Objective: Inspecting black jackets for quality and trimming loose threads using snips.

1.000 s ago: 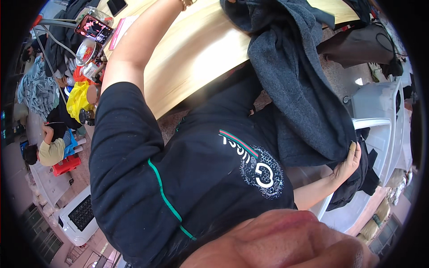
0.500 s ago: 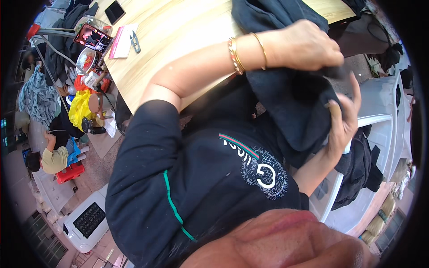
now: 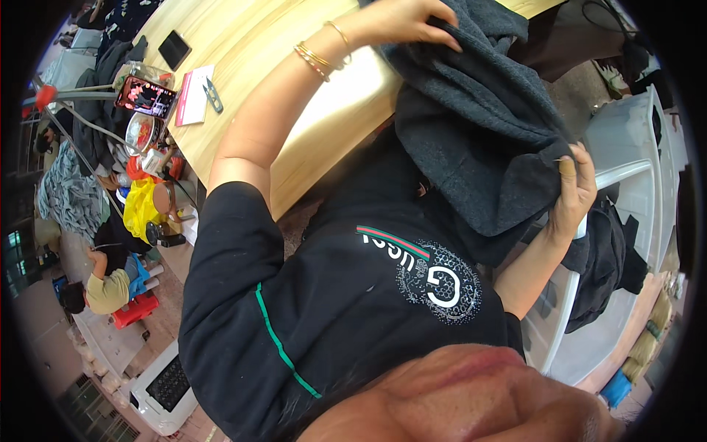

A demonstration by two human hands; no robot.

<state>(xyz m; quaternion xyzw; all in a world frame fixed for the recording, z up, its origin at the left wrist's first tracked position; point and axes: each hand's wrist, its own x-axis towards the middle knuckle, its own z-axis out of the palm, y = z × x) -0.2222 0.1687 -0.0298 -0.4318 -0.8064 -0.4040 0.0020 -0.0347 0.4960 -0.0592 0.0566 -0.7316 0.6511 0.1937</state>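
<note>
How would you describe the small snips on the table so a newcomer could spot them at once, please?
Start at the long pale wooden table. Near its left end lies a white and pink booklet. The small snips rest on its right edge: slim, dark-handled with metal blades, unlike the flat black phone farther up.

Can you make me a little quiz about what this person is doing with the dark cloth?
1. What is the left hand touching? A) the dark grey garment B) a phone C) a laptop
2. True or false: the right hand grips an edge of the garment.
3. Fill in: gold ___ circle the left wrist.

Key: 1 A; 2 true; 3 bracelets
</note>
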